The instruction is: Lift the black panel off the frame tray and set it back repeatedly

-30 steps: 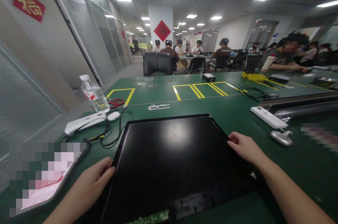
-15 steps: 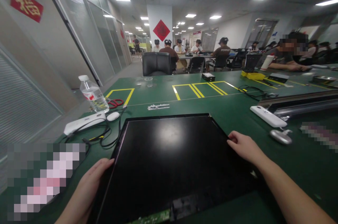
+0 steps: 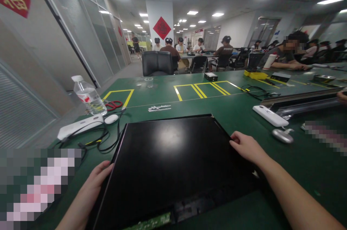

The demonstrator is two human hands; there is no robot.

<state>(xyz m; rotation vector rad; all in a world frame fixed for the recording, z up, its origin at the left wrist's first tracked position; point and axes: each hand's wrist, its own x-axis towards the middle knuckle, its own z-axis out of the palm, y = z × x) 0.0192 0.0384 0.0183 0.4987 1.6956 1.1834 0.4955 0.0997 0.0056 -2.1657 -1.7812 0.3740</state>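
"What have you got in the middle of your feed?"

"A black screen panel (image 3: 168,165), face up over the near side of the green table (image 3: 193,106). A green circuit board (image 3: 151,221) shows along its near edge. Whether the panel lies flat or is slightly raised, I can't tell."

"And your grip?"

"Both hands are on it. My left hand (image 3: 97,179) has thumb and fingers closed on the left edge; my right hand (image 3: 248,147) pinches the right edge, a little farther up."

"What's around it?"

"To the left I see black cables (image 3: 81,145), a white slab-like device (image 3: 81,126) and red-handled scissors (image 3: 114,105) just beside a clear bottle (image 3: 90,97). To the right there's a white device (image 3: 270,115) with a silver oval object (image 3: 282,136) near it."

"Farther out?"

"Yellow tape (image 3: 200,91) marks the tabletop, a clear cup (image 3: 149,82) stands near the far edge, and a black chair (image 3: 157,63) is beyond. A co-worker (image 3: 282,59) leans on the table at far right."
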